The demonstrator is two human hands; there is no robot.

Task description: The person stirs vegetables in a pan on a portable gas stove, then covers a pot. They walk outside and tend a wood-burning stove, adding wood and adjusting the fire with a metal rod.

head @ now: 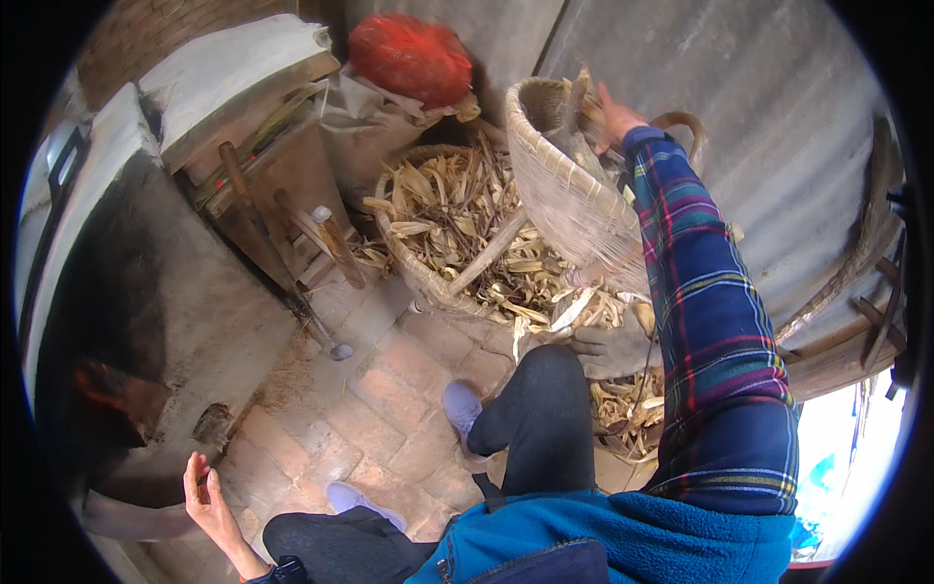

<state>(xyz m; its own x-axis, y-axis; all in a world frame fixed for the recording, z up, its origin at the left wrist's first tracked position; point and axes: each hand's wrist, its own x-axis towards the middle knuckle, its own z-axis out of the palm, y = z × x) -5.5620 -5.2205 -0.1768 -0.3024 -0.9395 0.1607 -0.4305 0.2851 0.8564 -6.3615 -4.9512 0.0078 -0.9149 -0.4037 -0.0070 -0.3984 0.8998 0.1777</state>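
Observation:
My left hand (211, 504) is raised at the lower left with nothing in it, its fingers apart. It is close to the mouth of a masonry stove (226, 285), where an orange fire (109, 387) glows. My right arm stretches forward, and my right hand (619, 120) is at the mouth of a tilted woven basket (569, 197), against pale dry pieces (580, 109) there. Whether its fingers grip one cannot be made out. The tilted basket rests over a wider basket (416, 266) filled with dry corn husks (467, 212) and twigs.
A grey glove (609, 352) lies by the husks near my knee. Fire tools with a wooden handle (237, 175) and a metal end (341, 352) lean beside the stove. A red plastic bag (412, 62) sits behind. Brick paving (379, 409) lies under my shoes; a grey wall (773, 146) rises at right.

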